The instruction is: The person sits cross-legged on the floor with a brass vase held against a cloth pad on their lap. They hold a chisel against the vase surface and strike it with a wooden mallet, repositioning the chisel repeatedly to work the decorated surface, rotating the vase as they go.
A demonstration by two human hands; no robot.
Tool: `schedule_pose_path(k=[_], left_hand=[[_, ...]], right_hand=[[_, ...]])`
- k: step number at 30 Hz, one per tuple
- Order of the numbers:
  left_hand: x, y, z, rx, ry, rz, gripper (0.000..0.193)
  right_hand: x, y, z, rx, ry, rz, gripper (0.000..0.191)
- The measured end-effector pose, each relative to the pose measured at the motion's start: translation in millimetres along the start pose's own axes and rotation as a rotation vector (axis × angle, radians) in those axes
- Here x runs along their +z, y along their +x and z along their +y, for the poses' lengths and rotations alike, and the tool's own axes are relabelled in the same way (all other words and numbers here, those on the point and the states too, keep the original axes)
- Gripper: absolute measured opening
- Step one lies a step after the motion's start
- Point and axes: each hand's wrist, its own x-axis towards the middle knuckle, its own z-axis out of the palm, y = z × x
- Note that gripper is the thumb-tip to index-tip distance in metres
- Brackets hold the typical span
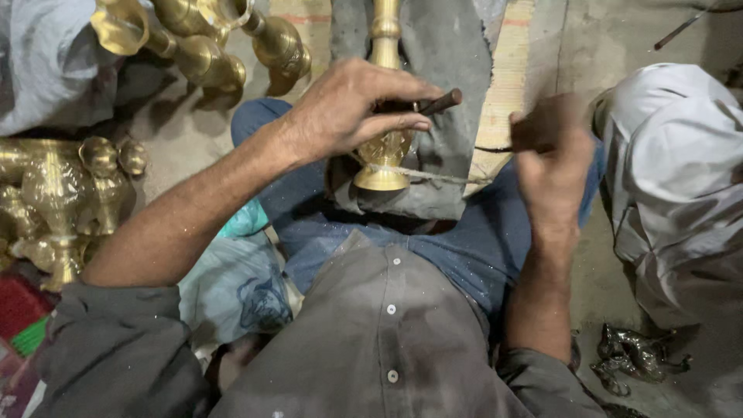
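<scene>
A tall brass vase-like piece (385, 93) stands on a grey cloth (453, 116) laid over my lap, with a thin cord (433, 176) around its base. My left hand (352, 108) wraps around its lower bulb and pinches a dark metal punch (439, 101) against it. My right hand (553, 166) is blurred, raised to the right of the piece and closed around a dark tool handle (495, 147) whose shape I cannot make out.
Several brass vessels (205, 46) lie at the upper left, and a cluster of brass pieces (58, 193) stands at the left edge. A white bundle of cloth (681, 178) sits on the right. Dark metal castings (635, 356) lie on the floor, lower right.
</scene>
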Motion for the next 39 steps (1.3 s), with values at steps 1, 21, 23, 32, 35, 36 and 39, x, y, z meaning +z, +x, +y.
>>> schedule_pose_path(k=[1, 21, 23, 32, 35, 36, 39], left_hand=[[0.1, 0.1, -0.5, 0.005, 0.006, 0.001, 0.035], [-2.3, -1.8, -6.7, 0.049, 0.007, -0.032, 0.037], [-2.5, -1.2, -7.0, 0.041, 0.004, -0.057, 0.036], [-3.9, -4.3, -6.1, 0.026, -0.039, -0.067, 0.035], [-5.0, -5.5, -6.0, 0.058, -0.045, -0.077, 0.035], [-5.6, -5.2, -6.2, 0.068, -0.046, -0.088, 0.035], [-7.9, -6.1, -4.9, 0.086, -0.095, -0.073, 0.035]], right_hand=[[-0.3, 0.8, -2.7, -0.073, -0.152, 0.053, 0.014], [6.4, -10.4, 18.6, 0.084, -0.123, -0.002, 0.016], [8.2, -11.9, 22.0, -0.122, -0.373, 0.142, 0.016], [7.4, -2.0, -6.6, 0.007, -0.151, 0.195, 0.016], [5.6, 0.8, -12.0, -0.224, -0.437, 0.126, 0.025], [2.6, 1.7, -11.2, -0.403, -0.704, 0.071, 0.034], [7.9, -2.0, -2.7, 0.211, -0.044, 0.242, 0.015]])
